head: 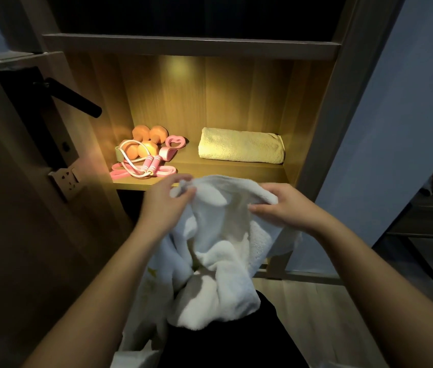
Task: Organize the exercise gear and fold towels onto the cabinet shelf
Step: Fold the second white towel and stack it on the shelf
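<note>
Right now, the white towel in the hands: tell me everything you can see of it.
The white towel looks like soft, thick terry cloth, unfolded and bunched. The left hand pinches a top corner and the right hand grips the upper edge. The rest hangs in loose folds onto the dark lap. It is held up in front of the lit shelf, not laid on it.

A white towel hangs crumpled and unfolded before the shelf, its top edge pinched by the left hand and right hand; a folded yellow towel lies on the shelf's right; orange dumbbells, a pink jump rope and a pink band cluster at its left.
</note>
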Demonstrator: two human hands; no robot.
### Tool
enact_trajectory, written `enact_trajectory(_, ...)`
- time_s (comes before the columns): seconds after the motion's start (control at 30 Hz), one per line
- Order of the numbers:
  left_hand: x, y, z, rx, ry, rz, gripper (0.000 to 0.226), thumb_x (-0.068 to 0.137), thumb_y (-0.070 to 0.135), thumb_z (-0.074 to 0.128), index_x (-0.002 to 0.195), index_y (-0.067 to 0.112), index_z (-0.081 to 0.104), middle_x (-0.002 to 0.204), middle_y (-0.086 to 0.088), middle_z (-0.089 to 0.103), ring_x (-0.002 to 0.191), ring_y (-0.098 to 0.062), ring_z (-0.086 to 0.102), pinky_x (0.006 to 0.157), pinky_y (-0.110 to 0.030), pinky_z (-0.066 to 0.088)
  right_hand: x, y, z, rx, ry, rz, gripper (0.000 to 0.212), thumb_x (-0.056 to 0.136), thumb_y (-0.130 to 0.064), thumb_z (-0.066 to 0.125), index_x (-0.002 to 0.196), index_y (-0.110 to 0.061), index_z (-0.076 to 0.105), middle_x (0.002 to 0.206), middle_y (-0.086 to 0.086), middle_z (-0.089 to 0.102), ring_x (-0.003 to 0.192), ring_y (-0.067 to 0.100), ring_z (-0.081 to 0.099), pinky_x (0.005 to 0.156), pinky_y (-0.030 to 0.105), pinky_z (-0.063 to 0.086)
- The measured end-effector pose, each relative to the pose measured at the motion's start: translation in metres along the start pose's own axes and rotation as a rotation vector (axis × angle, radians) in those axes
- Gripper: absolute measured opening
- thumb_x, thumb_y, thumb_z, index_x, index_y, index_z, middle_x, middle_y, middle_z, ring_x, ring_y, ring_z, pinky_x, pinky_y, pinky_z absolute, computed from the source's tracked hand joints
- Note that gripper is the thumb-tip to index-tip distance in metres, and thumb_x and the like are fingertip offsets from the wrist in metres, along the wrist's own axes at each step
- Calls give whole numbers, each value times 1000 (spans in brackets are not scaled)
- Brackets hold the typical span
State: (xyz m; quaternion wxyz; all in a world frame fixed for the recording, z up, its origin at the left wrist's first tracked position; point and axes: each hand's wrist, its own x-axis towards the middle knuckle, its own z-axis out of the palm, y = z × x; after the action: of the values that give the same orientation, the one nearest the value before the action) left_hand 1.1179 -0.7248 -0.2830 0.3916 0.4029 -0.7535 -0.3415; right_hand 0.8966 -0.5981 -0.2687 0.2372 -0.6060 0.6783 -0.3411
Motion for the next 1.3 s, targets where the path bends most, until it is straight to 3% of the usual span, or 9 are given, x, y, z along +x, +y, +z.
enact_trajectory(0.1, -10, 12, 18, -2, -223, 61, 34, 90, 25, 68, 124, 31, 64, 114, 19, 59, 111, 0, 50, 86, -10, 36, -2, -21, 0, 29, -6, -96, 12, 88, -15, 69, 92, -27, 67, 87, -10, 66, 77, 1, 59, 68, 22, 47)
enact_trajectory(0.23, -13, 18, 22, -91, -357, 132, 36, 88, 32, 69, 118, 50, 61, 121, 25, 61, 122, 0, 51, 101, -26, 39, -5, -34, 1, -37, -59, -158, 12, 87, -15, 70, 99, -19, 69, 94, -7, 68, 86, 7, 62, 75, 28, 50)
enact_trajectory(0.4, -20, 18, 27, -83, -361, 143, 23, 72, 56, 71, 90, 42, 68, 92, 21, 69, 92, -2, 63, 82, -31, 52, -4, -32, 2, -27, 11, -136, 11, 86, -14, 70, 95, -20, 67, 91, 0, 67, 82, 17, 61, 69, 36, 48)
enact_trajectory(0.6, -17, 14, 30, -49, -233, 101, 11, 84, 24, 73, 76, 21, 66, 68, 7, 62, 66, -5, 51, 61, -27, 39, 1, -30, 1, -32, -11, -106, 14, 85, -25, 73, 96, -23, 66, 90, -3, 65, 76, 10, 59, 61, 25, 46)
enact_trajectory(0.77, -3, 14, 6, -33, -44, 87, 9, 89, 15, 68, 83, 8, 68, 77, -7, 65, 71, -14, 54, 64, -28, 41, -1, -10, -15, -126, -100, 24, 26, 80, -37, 77, 83, -16, 61, 75, -2, 58, 65, 8, 52, 57, 24, 38)
enact_trajectory(0.93, 4, 14, -1, 15, -30, 90, 11, 90, 18, 66, 90, 8, 69, 88, -8, 68, 88, -23, 60, 77, -39, 49, -5, 1, -20, 77, -112, 63, 18, 85, -30, 72, 86, -14, 63, 77, -2, 64, 66, 16, 61, 59, 28, 50)
enact_trajectory(1.07, 11, 9, -1, 49, -33, 33, 17, 93, 25, 62, 101, 10, 66, 97, -3, 66, 91, -21, 57, 75, -36, 47, -7, -1, -18, 291, -133, 65, 14, 92, -23, 63, 98, -11, 62, 79, 1, 70, 67, 13, 67, 60, 21, 54)
enact_trajectory(1.17, 11, 5, 3, 63, -31, -146, 34, 98, 38, 52, 123, 15, 52, 108, 0, 56, 95, -16, 51, 69, -31, 40, -8, -5, -11, 422, -10, 66, 22, 95, -12, 59, 117, -10, 56, 80, 8, 72, 67, 20, 70, 59, 24, 57)
enact_trajectory(1.3, 3, 7, 13, 13, -54, -305, 49, 102, 43, 40, 137, 8, 42, 108, 1, 51, 95, -15, 49, 76, -31, 37, -9, -17, 12, 507, 59, 2, 41, 96, -7, 56, 130, -29, 52, 85, 23, 66, 69, 27, 71, 61, 27, 58)
